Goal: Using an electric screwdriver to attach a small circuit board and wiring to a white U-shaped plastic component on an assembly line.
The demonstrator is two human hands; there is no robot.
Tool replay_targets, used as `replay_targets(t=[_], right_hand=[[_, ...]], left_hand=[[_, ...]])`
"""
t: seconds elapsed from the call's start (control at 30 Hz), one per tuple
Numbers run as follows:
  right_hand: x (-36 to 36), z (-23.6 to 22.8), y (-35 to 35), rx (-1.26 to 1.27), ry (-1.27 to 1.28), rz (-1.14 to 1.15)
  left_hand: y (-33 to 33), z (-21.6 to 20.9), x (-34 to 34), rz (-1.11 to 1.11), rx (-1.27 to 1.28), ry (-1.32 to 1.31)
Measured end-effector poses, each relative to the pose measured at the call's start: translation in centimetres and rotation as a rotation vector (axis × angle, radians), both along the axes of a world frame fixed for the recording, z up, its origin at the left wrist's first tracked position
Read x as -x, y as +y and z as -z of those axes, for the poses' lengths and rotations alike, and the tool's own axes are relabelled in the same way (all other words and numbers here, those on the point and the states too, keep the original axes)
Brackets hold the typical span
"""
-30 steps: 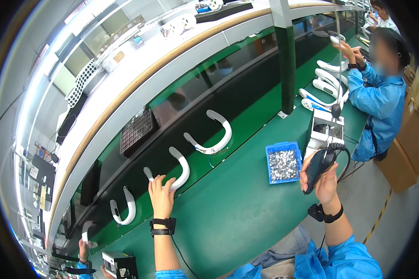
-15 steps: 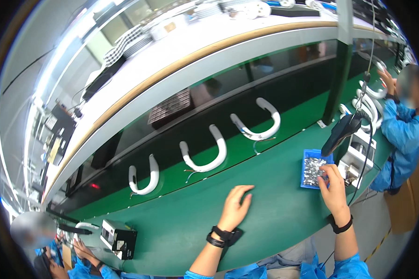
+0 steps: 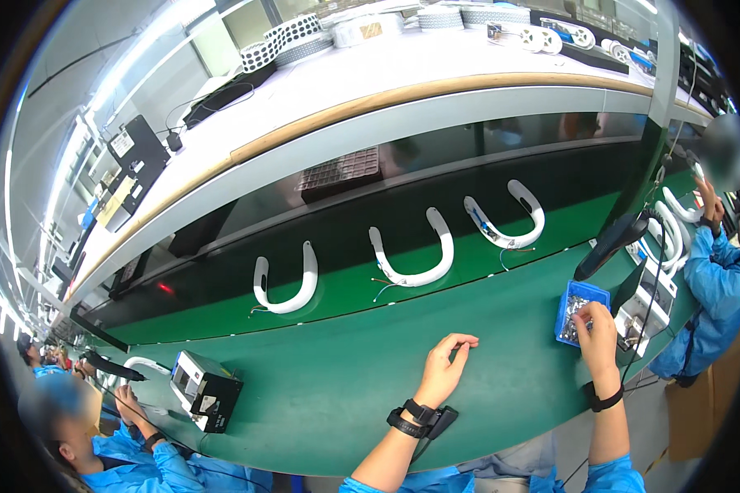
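My right hand (image 3: 598,333) reaches into the blue bin (image 3: 561,330) on the right of the bench. The bin holds many small shiny metal parts (image 3: 573,306). The thumb and fingers are drawn together at these parts; what they pinch, if anything, is too small to make out. My left hand (image 3: 441,370) rests on the green bench top, fingers stretched to the right and thumb apart, with nothing in it. A black electric screwdriver (image 3: 612,245) hangs beside the bin, above my right hand.
Three white U-shaped pieces with wires (image 3: 292,300) lie on the bright green strip beyond the bench. A black-and-white boxy device (image 3: 207,393) stands at left, another device (image 3: 645,308) right of the bin. Co-workers in blue sit on both sides. A shelf (image 3: 436,82) runs overhead.
The whole view has shifted. My right hand's fingers have drawn closer together and dipped into the bin's metal parts. My left hand stays flat on the bench, fingers still stretched.
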State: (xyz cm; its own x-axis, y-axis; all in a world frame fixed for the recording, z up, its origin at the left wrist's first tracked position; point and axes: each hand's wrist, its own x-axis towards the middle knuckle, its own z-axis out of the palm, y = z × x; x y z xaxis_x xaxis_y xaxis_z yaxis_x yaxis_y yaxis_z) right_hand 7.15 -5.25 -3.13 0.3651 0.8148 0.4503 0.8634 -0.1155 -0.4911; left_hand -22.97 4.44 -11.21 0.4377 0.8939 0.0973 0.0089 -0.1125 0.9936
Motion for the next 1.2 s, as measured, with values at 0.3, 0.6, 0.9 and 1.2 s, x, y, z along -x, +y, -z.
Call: replay_targets(t=[0.3,0.6,0.9,1.2], right_hand=[[0.7,0.3,-0.2,0.053,0.146,0.104],[-0.8,4.8,-1.1,-0.041,0.286,0.052],[-4.4,7.8,-1.0,-0.057,0.114,0.026],[1.9,4.5,-0.5,-0.036,0.488,-0.032]], left_hand=[[0.5,0.3,0.7,0.006,0.001,-0.002],[0.8,1.7,1.6,-0.01,-0.045,-0.034],[0.7,0.7,1.5,-0.019,-0.116,-0.06],[1.6,0.5,2.1,-0.032,-0.124,-0.012]])
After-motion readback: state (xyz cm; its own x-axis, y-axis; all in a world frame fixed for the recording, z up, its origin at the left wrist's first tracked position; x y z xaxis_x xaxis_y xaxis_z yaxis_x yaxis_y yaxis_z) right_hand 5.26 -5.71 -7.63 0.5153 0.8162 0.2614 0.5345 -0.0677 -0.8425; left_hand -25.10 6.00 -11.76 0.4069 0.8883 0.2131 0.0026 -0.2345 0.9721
